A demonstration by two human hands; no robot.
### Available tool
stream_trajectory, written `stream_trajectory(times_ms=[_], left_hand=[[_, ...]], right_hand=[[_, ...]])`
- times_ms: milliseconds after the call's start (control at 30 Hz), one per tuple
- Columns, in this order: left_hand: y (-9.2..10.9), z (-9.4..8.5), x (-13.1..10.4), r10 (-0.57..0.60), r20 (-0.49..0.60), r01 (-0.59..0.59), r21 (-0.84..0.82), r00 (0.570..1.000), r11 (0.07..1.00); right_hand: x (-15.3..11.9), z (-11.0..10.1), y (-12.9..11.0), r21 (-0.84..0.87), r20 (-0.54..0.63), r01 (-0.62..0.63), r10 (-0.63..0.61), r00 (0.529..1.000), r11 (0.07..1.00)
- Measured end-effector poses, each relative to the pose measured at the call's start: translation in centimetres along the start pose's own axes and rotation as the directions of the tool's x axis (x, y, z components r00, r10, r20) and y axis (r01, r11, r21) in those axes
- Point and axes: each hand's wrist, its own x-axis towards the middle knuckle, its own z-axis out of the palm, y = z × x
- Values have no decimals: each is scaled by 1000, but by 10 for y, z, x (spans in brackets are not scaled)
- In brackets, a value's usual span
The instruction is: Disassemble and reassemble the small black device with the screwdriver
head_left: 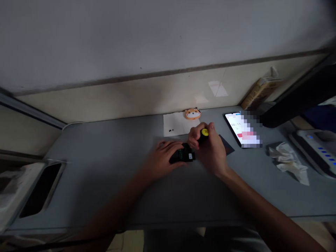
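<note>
My left hand (164, 158) lies over a small black device (187, 155) on the grey desk, fingers on its far side and thumb on its near side. A green patch and a small white label show on the device. My right hand (210, 150) is wrapped round a screwdriver (204, 132) with a dark handle and a yellow end cap, held just right of the device. The screwdriver's tip is hidden by the hand. Behind the hands, several tiny dark screws (171, 130) lie on a white sheet of paper (174, 120).
An orange animal-faced case (193, 113) rests on the paper's far edge. A dark flat piece (226, 145) lies beside my right hand. Farther right are a lit phone (236, 129), crumpled tissue (288, 161) and a device with blue lights (317, 150). A dark-screened phone (40, 190) lies left.
</note>
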Motion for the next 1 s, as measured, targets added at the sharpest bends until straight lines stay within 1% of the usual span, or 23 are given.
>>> stream_trajectory(times_ms=[167,367,567,767,1000], left_hand=[[-3,3,0,-20,5,20,-9,1000,1000],[-3,3,-1,-14,-5,14,-31,1000,999],[-3,4,0,-16,-6,16,-13,1000,1000],[-2,6,1,-12,-14,12,-13,1000,1000],[-1,6,1,-12,-9,12,7,1000,1000]], right_hand=[[1,-2,1,-19,-29,-8,8,1000,1000],[2,2,0,74,-28,-16,18,999,997],[5,1,3,45,-70,8,-5,998,999],[9,2,2,141,-54,-32,40,998,989],[8,1,3,97,-70,-41,48,996,994]])
